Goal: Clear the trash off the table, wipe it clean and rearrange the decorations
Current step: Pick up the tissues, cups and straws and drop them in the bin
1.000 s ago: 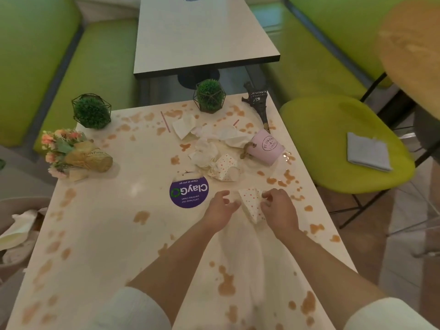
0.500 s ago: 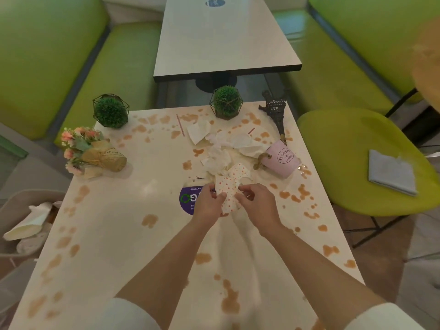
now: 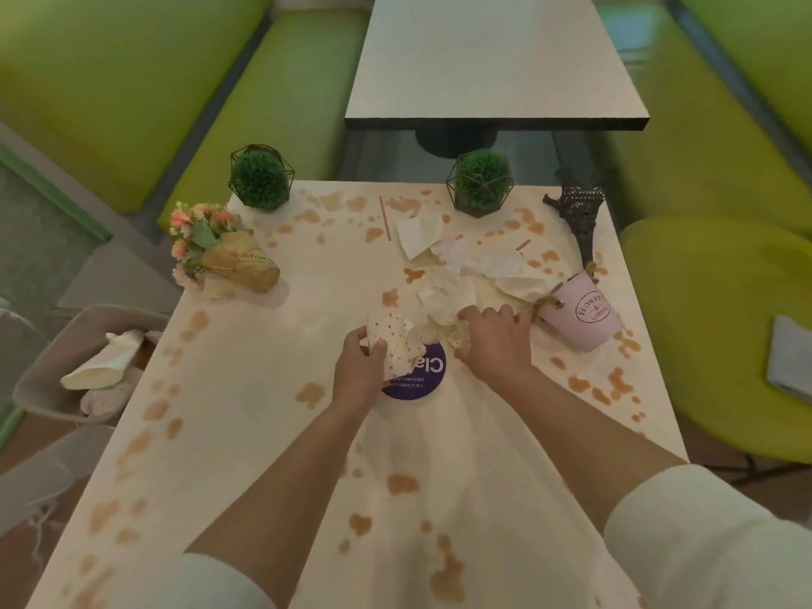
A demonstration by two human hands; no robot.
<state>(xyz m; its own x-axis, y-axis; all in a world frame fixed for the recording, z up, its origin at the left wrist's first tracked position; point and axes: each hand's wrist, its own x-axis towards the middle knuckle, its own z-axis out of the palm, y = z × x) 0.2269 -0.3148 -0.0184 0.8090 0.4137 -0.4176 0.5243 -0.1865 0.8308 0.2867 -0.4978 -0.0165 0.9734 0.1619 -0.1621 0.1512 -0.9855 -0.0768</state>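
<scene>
My left hand [image 3: 360, 369] grips a crumpled red-dotted paper cup [image 3: 391, 340] just above the purple round sticker [image 3: 424, 373]. My right hand [image 3: 492, 340] closes its fingers on a wad of stained tissue [image 3: 441, 331] at the near edge of the pile of crumpled napkins [image 3: 465, 265]. The cream table [image 3: 246, 389] is spattered with brown stains. A pink bucket [image 3: 582, 316] lies tipped over to the right of my right hand. A dark Eiffel tower model [image 3: 580, 217], two green ball plants [image 3: 260, 180] [image 3: 481, 182] and a flower bouquet [image 3: 219, 252] stand near the far edge.
A bin [image 3: 66, 375] with discarded paper stands left of the table. A green chair [image 3: 712, 327] on the right holds a folded grey cloth [image 3: 791, 362]. Two thin red straws [image 3: 385, 217] lie among the stains. A second table [image 3: 487, 63] and green benches lie beyond.
Both hands moved forward from the near table toward the napkin pile. My left hand took over the dotted cup; my right hand let go of it and closed on the tissue.
</scene>
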